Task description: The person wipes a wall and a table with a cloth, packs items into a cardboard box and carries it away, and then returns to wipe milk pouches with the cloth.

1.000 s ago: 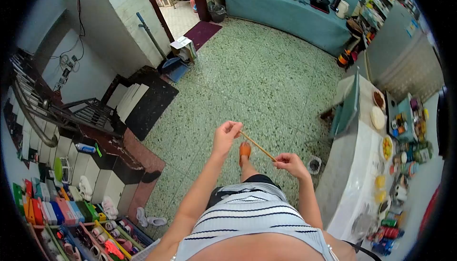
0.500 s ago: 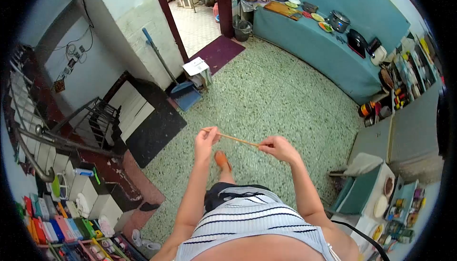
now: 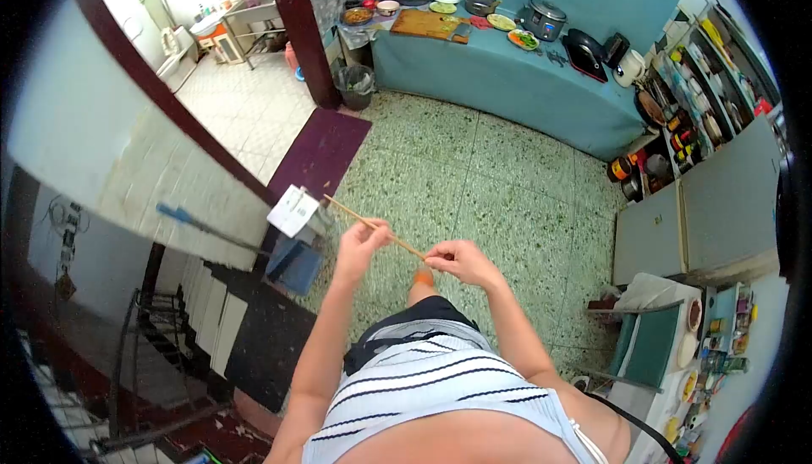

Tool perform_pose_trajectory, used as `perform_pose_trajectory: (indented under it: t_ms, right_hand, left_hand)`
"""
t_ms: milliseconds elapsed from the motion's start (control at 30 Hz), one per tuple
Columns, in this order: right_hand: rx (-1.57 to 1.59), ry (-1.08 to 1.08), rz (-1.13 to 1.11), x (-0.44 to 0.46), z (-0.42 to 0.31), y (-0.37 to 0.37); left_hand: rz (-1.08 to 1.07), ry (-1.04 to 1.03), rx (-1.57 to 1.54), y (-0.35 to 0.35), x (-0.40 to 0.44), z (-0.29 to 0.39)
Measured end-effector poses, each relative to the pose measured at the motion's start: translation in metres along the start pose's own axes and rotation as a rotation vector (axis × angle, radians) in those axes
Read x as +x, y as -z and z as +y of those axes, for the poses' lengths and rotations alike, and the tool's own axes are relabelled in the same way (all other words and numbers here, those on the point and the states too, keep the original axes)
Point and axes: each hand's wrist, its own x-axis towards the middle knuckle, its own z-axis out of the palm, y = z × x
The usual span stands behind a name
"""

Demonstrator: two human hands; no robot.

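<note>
A slim light-brown wooden chopstick (image 3: 401, 242) slants in front of my body; whether it is one or a pair pressed together I cannot tell. My left hand (image 3: 364, 242) pinches it near the middle, and its far tip sticks out beyond the fingers. At the near end, my right hand (image 3: 461, 261) grips it between thumb and fingers. Both hands are above the speckled green floor (image 3: 516, 202), with my foot below them.
Ahead, a blue-covered counter (image 3: 507, 96) holds a cutting board (image 3: 427, 26), plates of food and a rice cooker (image 3: 543, 19). A bin (image 3: 355, 85) stands by the doorway. A dustpan (image 3: 296, 268) is at left; a grey cabinet (image 3: 647, 240) and green chair (image 3: 651, 345) at right.
The view has moved forward and turned, bringing the doorway and counter nearer. My hands are closer together, and more of the chopstick extends beyond my left hand.
</note>
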Motion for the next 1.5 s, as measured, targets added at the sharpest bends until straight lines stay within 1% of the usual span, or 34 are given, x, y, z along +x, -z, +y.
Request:
perform_pose_trajectory:
  t_ms: [33,67,100,167,200,233,300,333,367,433,467,500,567,600,700,733,833,867,967,1000,1067,1100,1133,1233,1300,1367,1433,1500]
  right_hand:
    - [0.086,-0.049,-0.025,0.019,0.006,0.006]
    - [0.068,-0.014,-0.058,0.039,0.014,0.013]
    - [0.064,-0.011,-0.067,0.062,0.018,0.024]
    - [0.086,-0.073,-0.192,0.109,0.021,0.043]
    - [0.127,-0.073,-0.231,0.135,0.016,0.057]
    - [0.123,-0.059,-0.267,0.163,0.006,0.072]
    - [0.132,-0.09,-0.235,0.214,-0.019,0.097]
    - [0.206,0.015,-0.275,0.245,-0.019,0.106]
    - [0.194,0.032,-0.298,0.278,-0.024,0.114]
    - [0.239,-0.009,-0.361,0.324,-0.05,0.127]
    - [0.162,-0.017,-0.381,0.347,-0.062,0.129]
    - [0.146,-0.018,-0.415,0.368,-0.064,0.127]
    - [0.105,0.083,-0.555,0.424,-0.063,0.117]
    - [0.125,0.111,-0.57,0.448,-0.066,0.107]
    - [0.08,0.051,-0.562,0.52,-0.085,0.082]
    - [0.122,0.044,-0.591,0.546,-0.092,0.074]
    - [0.165,0.001,-0.618,0.632,-0.114,0.049]
    - [0.169,0.021,-0.626,0.663,-0.12,0.04]
    - [0.255,0.016,-0.612,0.759,-0.132,0.014]
    - [0.332,-0.05,-0.606,0.789,-0.137,0.006]
    - [0.378,-0.07,-0.529,0.842,-0.156,-0.005]
    - [0.407,-0.073,-0.506,0.866,-0.166,-0.011]
    - [0.442,-0.058,-0.456,0.887,-0.172,-0.014]
    - [0.5,-0.152,-0.291,0.945,-0.18,-0.018]
    - [0.596,-0.198,-0.206,0.986,-0.169,-0.024]
    - [0.672,-0.277,-0.137,1.029,-0.165,-0.028]
    - [0.7,-0.289,-0.109,1.078,-0.151,-0.036]
    - [0.754,-0.279,-0.003,1.13,-0.148,-0.039]
  left_hand:
    - [-0.078,0.014,0.002,-0.001,0.019,-0.002]
    - [-0.103,0.062,-0.067,-0.003,0.038,-0.002]
    - [-0.093,0.059,-0.07,-0.001,0.062,-0.002]
    - [-0.097,0.08,0.031,0.01,0.107,-0.003]
    - [-0.081,0.055,0.047,0.017,0.132,-0.003]
    - [-0.043,0.053,0.047,0.023,0.158,0.005]
    - [0.058,0.042,0.144,0.034,0.202,0.026]
    - [0.094,0.011,0.115,0.039,0.224,0.037]
    - [0.121,-0.003,0.112,0.048,0.251,0.045]
    - [0.206,-0.051,0.105,0.061,0.284,0.053]
    - [0.287,-0.064,0.079,0.068,0.296,0.059]
    - [0.321,-0.062,0.063,0.077,0.306,0.061]
    - [0.36,-0.037,-0.002,0.105,0.333,0.066]
    - [0.389,-0.012,-0.003,0.122,0.35,0.063]
    - [0.493,-0.022,-0.054,0.178,0.401,0.061]
    - [0.537,-0.03,-0.09,0.195,0.42,0.064]
    - [0.577,-0.07,-0.134,0.26,0.484,0.066]
    - [0.584,-0.056,-0.124,0.284,0.504,0.067]
    - [0.547,0.003,-0.083,0.361,0.573,0.081]
    - [0.496,0.04,-0.112,0.381,0.588,0.093]
    - [0.383,0.091,-0.117,0.418,0.619,0.109]
    - [0.386,0.109,-0.119,0.433,0.631,0.12]
    - [0.364,0.124,-0.105,0.444,0.64,0.132]
    - [0.324,0.133,-0.095,0.475,0.669,0.142]
    - [0.327,0.119,-0.093,0.49,0.684,0.14]
    - [0.328,0.168,-0.108,0.503,0.695,0.138]
    - [0.315,0.227,-0.163,0.515,0.703,0.131]
    - [0.295,0.258,-0.149,0.535,0.716,0.121]
